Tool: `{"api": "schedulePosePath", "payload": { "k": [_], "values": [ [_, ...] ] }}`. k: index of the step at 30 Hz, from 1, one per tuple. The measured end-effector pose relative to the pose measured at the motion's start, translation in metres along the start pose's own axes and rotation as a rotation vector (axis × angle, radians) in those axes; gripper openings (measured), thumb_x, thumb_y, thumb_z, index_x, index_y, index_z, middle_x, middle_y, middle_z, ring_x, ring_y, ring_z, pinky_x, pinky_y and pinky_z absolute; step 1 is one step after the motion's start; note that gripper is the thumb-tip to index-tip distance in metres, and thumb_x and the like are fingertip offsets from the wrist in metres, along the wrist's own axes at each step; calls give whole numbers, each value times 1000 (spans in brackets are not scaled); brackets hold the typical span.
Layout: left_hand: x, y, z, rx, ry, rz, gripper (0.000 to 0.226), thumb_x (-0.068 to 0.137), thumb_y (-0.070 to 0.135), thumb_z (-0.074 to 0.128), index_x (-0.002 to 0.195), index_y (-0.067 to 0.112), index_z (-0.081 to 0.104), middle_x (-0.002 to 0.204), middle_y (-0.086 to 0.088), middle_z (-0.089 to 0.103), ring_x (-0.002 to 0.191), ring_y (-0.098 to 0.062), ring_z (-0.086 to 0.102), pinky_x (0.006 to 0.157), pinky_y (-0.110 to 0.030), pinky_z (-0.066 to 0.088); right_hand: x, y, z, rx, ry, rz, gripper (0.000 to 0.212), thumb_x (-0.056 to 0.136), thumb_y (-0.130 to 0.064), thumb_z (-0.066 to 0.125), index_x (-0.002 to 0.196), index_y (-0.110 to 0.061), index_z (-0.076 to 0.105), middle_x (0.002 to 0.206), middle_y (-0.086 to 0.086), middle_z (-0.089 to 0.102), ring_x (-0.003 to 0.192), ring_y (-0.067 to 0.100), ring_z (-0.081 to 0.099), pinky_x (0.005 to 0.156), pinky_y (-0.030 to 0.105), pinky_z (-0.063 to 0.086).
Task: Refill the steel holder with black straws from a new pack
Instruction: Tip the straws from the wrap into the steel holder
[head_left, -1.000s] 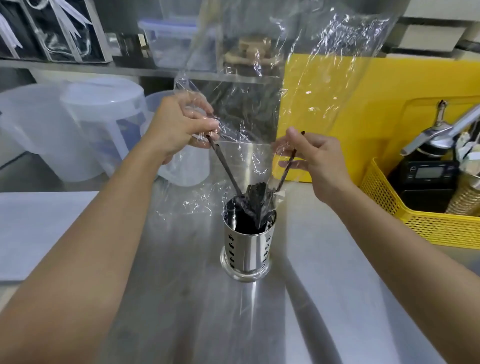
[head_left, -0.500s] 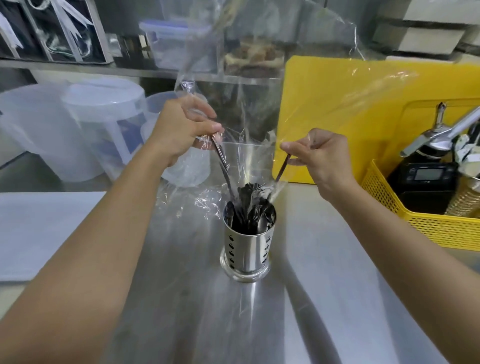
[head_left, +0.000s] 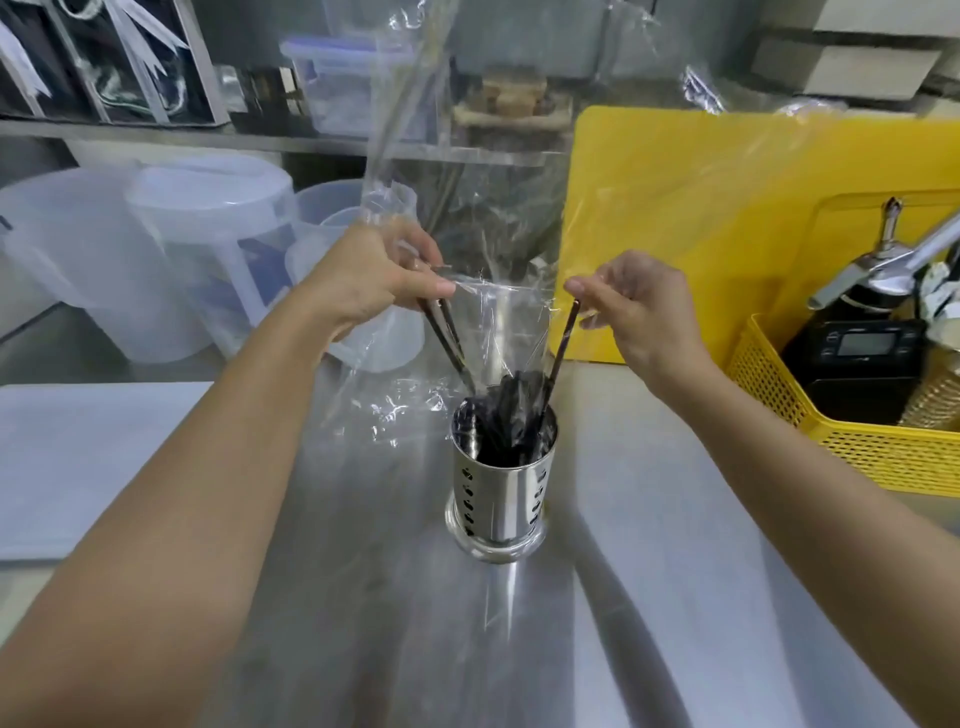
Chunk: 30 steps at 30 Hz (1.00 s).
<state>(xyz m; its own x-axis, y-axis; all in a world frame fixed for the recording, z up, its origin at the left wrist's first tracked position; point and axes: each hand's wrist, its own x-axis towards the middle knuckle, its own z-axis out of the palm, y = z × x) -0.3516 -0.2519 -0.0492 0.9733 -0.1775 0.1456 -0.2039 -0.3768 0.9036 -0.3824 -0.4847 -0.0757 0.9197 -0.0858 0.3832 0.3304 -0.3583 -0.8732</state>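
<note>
A perforated steel holder (head_left: 498, 499) stands upright on the steel counter, with black straws (head_left: 506, 415) bunched inside it. A clear plastic pack (head_left: 498, 234) rises above the holder, its lower end over the straws. My left hand (head_left: 371, 278) pinches the pack's left side together with two straws that lean out of the holder. My right hand (head_left: 636, 301) pinches the pack's right side beside one leaning straw (head_left: 563, 345); whether that straw is in the grip is unclear.
The steel counter (head_left: 519, 649) spreads out in front. Translucent plastic jugs (head_left: 208, 249) stand at the back left, a yellow cutting board (head_left: 727, 218) leans at the back right, and a yellow basket (head_left: 857, 447) with a scale and tools sits at the right.
The pack's upper part has swung and flattened, and both hands have shifted slightly lower and apart while keeping their pinch. The holder has stayed in place.
</note>
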Motion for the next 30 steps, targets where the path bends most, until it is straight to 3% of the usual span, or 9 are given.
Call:
{"api": "schedulePosePath", "payload": {
  "k": [2,4,7,11,14,16,18,24,30],
  "values": [
    [2,1,1,4,94,16,19,75,4,72,70,14,57,64,-9,61,47,-8,62,54,-25,56,0,-3,0,26,-32,-34,20,89,-12,58,69,-13,55,67,4,57,56,1,60,63,26,53],
    [5,3,2,-42,140,35,15,80,8,68,71,14,59,65,-7,65,47,-8,64,51,-23,54,2,-6,-3,31,-40,-65,23,92,-10,53,70,-15,56,69,6,59,56,-1,60,61,21,52],
    [6,7,-1,-58,88,25,7,83,23,67,83,22,61,74,2,72,69,-13,71,64,-28,56,7,-8,-8,72,0,-69,26,93,-11,52,69,-21,55,64,3,67,59,8,62,60,26,53],
    [4,-1,-11,-177,-63,-74,45,59,14,80,99,18,60,97,-6,66,88,-20,68,81,-39,57,12,-4,-15,180,58,20,23,93,-10,51,70,-15,53,46,-12,64,47,3,62,49,23,51],
    [1,-12,-9,-178,11,-59,24,63,8,78,83,14,66,85,-4,71,87,-20,68,90,-36,53,13,3,-20,245,65,92,22,94,-11,51,72,-12,53,46,-9,62,45,6,62,45,23,50],
    [-1,-14,-4,-270,48,-57,7,82,10,65,76,14,67,78,-2,72,88,-23,68,85,-33,55,12,5,-22,257,51,114,21,93,-11,51,72,-10,53,46,-9,62,45,6,62,45,24,51],
    [-1,-15,-1,-248,89,-58,16,91,16,56,80,17,68,83,-2,71,92,-23,67,82,-36,56,13,7,-22,259,43,117,21,93,-11,51,73,-11,53,46,-9,62,44,6,61,45,23,50],
    [-1,-13,1,-228,177,-17,22,94,7,48,76,10,60,59,5,71,61,-9,70,61,-23,58,17,1,-20,208,5,77,20,91,-5,53,73,-14,54,52,-6,62,47,2,61,49,22,52],
    [-6,8,-4,-279,212,-11,21,93,12,51,74,13,60,72,-5,70,70,-21,70,67,-36,60,27,-23,-27,275,-45,80,18,85,3,58,73,-11,56,48,-9,64,49,5,62,50,25,53]
  ]
}}
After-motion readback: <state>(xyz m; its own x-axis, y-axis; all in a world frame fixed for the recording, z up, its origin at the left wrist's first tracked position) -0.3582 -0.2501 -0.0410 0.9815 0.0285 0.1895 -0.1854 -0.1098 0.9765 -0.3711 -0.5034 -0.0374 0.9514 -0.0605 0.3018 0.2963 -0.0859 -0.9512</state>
